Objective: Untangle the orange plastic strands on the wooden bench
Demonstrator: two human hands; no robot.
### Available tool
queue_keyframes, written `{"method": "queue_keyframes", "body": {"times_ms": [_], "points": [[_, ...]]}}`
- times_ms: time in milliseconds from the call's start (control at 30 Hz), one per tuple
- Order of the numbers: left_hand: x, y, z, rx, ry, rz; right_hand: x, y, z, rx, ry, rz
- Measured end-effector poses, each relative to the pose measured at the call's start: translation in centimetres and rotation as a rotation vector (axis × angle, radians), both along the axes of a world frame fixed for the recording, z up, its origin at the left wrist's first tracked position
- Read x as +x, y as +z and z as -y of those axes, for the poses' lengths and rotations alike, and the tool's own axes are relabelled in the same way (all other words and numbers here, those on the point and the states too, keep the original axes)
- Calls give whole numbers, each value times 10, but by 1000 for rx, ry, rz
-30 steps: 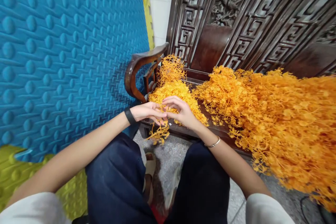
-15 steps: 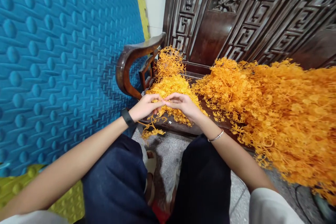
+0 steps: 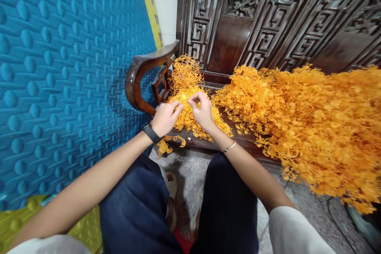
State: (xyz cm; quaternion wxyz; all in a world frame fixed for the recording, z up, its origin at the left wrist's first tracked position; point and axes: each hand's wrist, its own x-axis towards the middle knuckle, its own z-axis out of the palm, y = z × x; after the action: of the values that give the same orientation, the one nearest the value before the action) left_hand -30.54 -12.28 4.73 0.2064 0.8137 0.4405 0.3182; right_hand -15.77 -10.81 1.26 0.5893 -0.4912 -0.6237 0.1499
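Two bare hands above a dark, glossy wooden counter (image 3: 249, 145), seen from the wearer's head. The left hand (image 3: 166, 117), with a smooth black band (image 3: 151, 133) at the wrist, is curled palm downward, thumb and forefinger drawn together; it grasps an orange sprig (image 3: 165, 145), thin, wiry and branching, which dangles below the palm at the front edge of the counter, near its left corner (the exact point of grip is hidden by the hand). The right hand (image 3: 203, 112), a slender metal bangle (image 3: 229, 146) on its wrist, is bent with thumb and forefinger tips near each other, just beside the left fingertips; whether a piece lies between them cannot be told.

Beneath both hands, a low mound (image 3: 187, 122) of crinkled, thread-like orange material spreads toward the front edge. Behind it, near the left rear corner, stands a looser, more open tuft (image 3: 186, 72), next to a curved, polished armrest (image 3: 154, 57). A much larger heap (image 3: 321, 127), dense and frilled, covers the right portion and overhangs the front edge. A small white scrap (image 3: 189, 139) lies near that edge. The rear edge meets a backrest (image 3: 229, 43) of angular fretwork and relief carving; left, a blue mat (image 3: 74, 67) bears raised oval studs.
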Motion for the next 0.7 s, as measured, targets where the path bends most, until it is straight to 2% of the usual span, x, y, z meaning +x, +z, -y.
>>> {"method": "queue_keyframes", "body": {"times_ms": [67, 133, 200, 233, 300, 400, 500, 567, 700], "points": [[-3, 2, 3, -5, 23, 66, 21, -3, -10, -18, -167, -77], [-12, 5, 10, 0, 52, 188, 56, -6, -21, -76, -383, -269], [-21, 7, 17, -2, 80, 302, 94, -9, -28, -17, -521, -366], [-24, 8, 19, -21, 73, 315, 109, -11, -29, 33, -521, -341], [-28, 6, 21, -128, -22, 251, 122, -16, -29, 50, -433, -183], [-27, 2, 17, -375, -251, 94, 108, -27, -25, -20, -249, 90], [-26, 2, 13, -448, -407, 5, 85, -36, -24, -111, -138, 253], [-25, 4, 13, -453, -436, 7, 79, -40, -23, -141, -124, 295], [-22, 2, 10, -600, -447, 18, 85, -45, -21, -154, -150, 308]]}}
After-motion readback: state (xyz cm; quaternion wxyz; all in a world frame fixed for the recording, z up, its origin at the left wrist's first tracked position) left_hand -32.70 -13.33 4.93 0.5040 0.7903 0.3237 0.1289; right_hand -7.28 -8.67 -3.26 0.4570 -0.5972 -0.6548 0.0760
